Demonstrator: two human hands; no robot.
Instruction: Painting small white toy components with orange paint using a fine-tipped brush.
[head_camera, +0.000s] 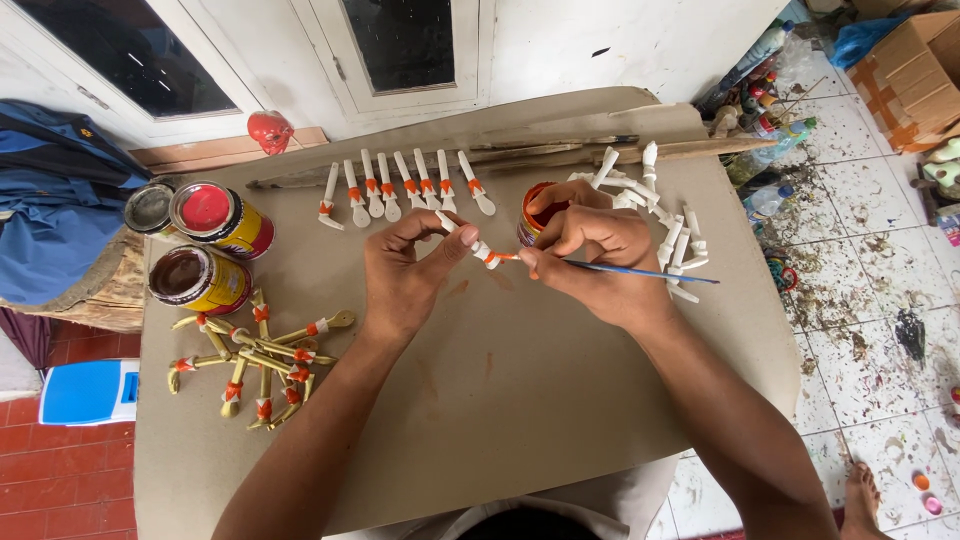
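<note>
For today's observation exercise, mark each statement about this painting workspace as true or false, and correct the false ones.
1. The right hand holds a thin paintbrush. True.
2. The left hand holds a white piece with an orange band. True.
3. The yellow pieces lie in a neat row. False: they lie in a loose pile; the white banded pieces form the row.
4. The tin of red paint is closed. False: it is open.
</note>
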